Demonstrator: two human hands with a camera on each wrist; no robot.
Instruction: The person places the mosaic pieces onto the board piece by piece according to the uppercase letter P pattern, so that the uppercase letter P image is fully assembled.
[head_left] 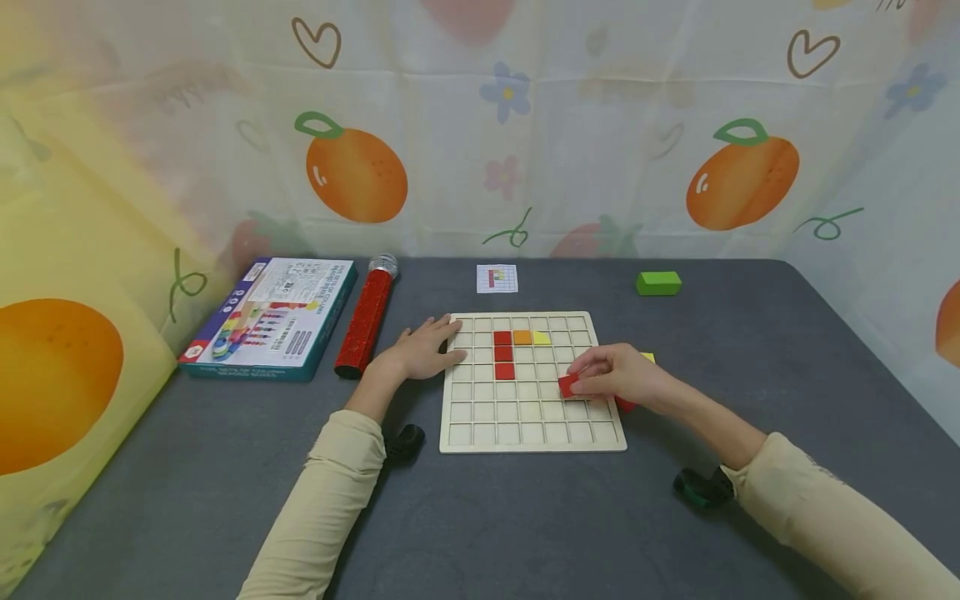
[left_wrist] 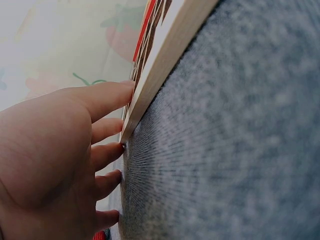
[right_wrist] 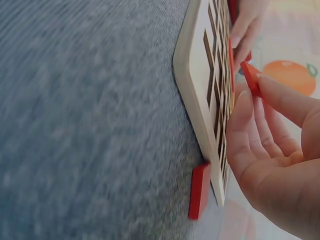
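Head view: right hand [head_left: 618,375] pinches a small flat red square tile [head_left: 567,385] above the pale wooden grid board [head_left: 525,433].

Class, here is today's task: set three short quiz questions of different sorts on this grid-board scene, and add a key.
1. True or false: the left hand rests flat at the edge of the wooden grid board.
2. What does the right hand pinch? A) red tile B) green block C) card
3. How many red tiles lie in the board's column?

Key: 1 true; 2 A, the red tile; 3 three.
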